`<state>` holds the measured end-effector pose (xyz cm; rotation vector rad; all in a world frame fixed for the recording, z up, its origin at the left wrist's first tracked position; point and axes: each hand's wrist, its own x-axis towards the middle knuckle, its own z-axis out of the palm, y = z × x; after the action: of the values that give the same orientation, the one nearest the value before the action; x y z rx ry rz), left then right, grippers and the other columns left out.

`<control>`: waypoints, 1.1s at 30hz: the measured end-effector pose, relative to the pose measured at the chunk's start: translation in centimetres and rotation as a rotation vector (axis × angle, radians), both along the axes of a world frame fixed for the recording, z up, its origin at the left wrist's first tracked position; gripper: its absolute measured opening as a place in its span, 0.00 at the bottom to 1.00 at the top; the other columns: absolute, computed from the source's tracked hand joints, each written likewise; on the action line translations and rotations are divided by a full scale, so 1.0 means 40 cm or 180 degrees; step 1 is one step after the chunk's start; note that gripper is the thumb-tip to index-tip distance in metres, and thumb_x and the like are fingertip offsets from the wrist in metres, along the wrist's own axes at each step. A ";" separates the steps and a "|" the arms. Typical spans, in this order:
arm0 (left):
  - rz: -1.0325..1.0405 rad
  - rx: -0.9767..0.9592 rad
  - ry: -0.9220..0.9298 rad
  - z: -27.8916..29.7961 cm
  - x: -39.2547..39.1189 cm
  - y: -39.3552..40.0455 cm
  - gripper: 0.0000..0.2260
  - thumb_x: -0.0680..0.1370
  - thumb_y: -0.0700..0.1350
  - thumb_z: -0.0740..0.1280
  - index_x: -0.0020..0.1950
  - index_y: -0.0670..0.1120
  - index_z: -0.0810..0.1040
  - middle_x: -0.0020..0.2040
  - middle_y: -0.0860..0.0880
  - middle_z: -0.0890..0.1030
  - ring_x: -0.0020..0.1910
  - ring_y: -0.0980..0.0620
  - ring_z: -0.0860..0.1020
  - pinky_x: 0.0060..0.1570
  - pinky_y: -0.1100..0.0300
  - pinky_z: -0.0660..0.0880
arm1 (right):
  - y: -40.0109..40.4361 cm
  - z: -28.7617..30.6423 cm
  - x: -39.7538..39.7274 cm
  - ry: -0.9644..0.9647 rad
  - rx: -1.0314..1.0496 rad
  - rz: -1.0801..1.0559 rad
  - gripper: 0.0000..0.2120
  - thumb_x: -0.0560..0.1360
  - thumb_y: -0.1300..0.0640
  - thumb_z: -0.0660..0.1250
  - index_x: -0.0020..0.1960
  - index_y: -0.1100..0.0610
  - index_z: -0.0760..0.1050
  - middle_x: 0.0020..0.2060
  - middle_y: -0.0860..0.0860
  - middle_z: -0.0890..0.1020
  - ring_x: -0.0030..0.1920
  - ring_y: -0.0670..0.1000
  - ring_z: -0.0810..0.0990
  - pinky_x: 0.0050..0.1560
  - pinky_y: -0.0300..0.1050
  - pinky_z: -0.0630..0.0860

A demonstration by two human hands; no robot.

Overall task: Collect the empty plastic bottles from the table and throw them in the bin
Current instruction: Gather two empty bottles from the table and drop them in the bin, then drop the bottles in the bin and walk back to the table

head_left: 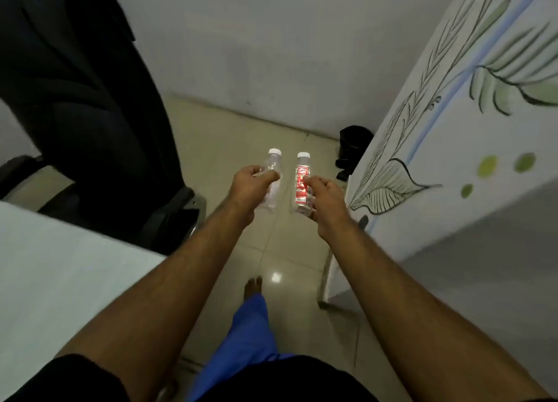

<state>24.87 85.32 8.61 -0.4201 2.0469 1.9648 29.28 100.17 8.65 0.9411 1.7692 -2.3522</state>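
You have two plastic bottles in view, one clear bottle [273,178] without a label and one red-labelled bottle [302,184], each with one white cap; you see two hands, your left hand [250,187] and right hand [327,204], one black bin [353,148], one black office chair [90,106], one bare foot [253,287]

Two bottles [273,178] [302,184] were side by side over the floor [290,250]; chair [90,115] left, possibly a bin [353,148] ahead-right.

Glossy tiled floor [283,250], black office chair [90,115], leaf-painted wall [453,130]
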 end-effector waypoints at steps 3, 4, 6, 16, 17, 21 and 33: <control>-0.0196 0.0020 -0.0139 0.000 -0.253 0.042 0.05 0.72 0.41 0.69 0.48 0.46 0.79 0.40 0.48 0.77 0.34 0.52 0.74 0.30 0.63 0.70 | 0.026 0.002 -0.215 -0.0132 -0.0022 -0.0192 0.14 0.77 0.57 0.69 0.62 0.60 0.76 0.44 0.54 0.83 0.36 0.50 0.81 0.30 0.40 0.79; -0.0257 0.0036 -0.0166 0.007 -0.337 0.060 0.05 0.72 0.41 0.68 0.47 0.47 0.80 0.40 0.47 0.76 0.36 0.51 0.74 0.32 0.62 0.70 | 0.040 0.008 -0.285 -0.0133 -0.0029 -0.0272 0.13 0.78 0.58 0.69 0.60 0.60 0.76 0.43 0.53 0.82 0.36 0.50 0.81 0.30 0.40 0.78; -0.0384 -0.0007 -0.0233 0.021 -0.494 0.102 0.03 0.73 0.41 0.66 0.43 0.47 0.79 0.38 0.47 0.75 0.36 0.49 0.73 0.33 0.60 0.70 | 0.079 0.020 -0.418 -0.0163 -0.0035 -0.0465 0.10 0.77 0.59 0.69 0.58 0.58 0.76 0.44 0.54 0.82 0.37 0.50 0.81 0.32 0.41 0.78; -0.0856 0.0166 -0.0716 -0.083 -1.148 0.449 0.13 0.76 0.46 0.61 0.53 0.39 0.79 0.42 0.43 0.78 0.34 0.45 0.74 0.28 0.61 0.74 | 0.376 -0.102 -0.996 -0.0226 -0.0211 -0.1042 0.13 0.79 0.56 0.67 0.62 0.57 0.76 0.46 0.52 0.83 0.39 0.47 0.81 0.27 0.36 0.76; -0.0987 0.0103 -0.0740 -0.093 -1.200 0.490 0.13 0.77 0.47 0.63 0.54 0.41 0.80 0.43 0.43 0.79 0.35 0.45 0.76 0.29 0.60 0.75 | 0.413 -0.120 -1.048 -0.0226 -0.0261 -0.1114 0.13 0.79 0.55 0.67 0.62 0.57 0.76 0.46 0.52 0.83 0.39 0.47 0.81 0.27 0.36 0.76; -0.1679 0.0010 -0.0875 -0.121 -1.422 0.683 0.12 0.75 0.52 0.73 0.51 0.45 0.80 0.42 0.47 0.81 0.36 0.48 0.80 0.32 0.59 0.78 | 0.584 -0.181 -1.263 -0.0381 -0.0352 -0.1390 0.10 0.79 0.54 0.67 0.59 0.55 0.78 0.49 0.54 0.85 0.43 0.50 0.84 0.29 0.38 0.77; -0.2907 -0.0900 -0.0733 -0.295 -1.992 1.167 0.12 0.74 0.43 0.74 0.56 0.41 0.80 0.43 0.45 0.81 0.35 0.54 0.79 0.25 0.66 0.74 | 0.964 -0.368 -1.720 -0.0811 -0.0521 -0.2250 0.14 0.77 0.55 0.69 0.60 0.59 0.77 0.56 0.64 0.83 0.53 0.66 0.84 0.26 0.41 0.77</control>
<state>-54.80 131.99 -3.17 0.2165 1.8668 1.0423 -39.52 138.73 -6.08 1.9819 1.2530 -2.5016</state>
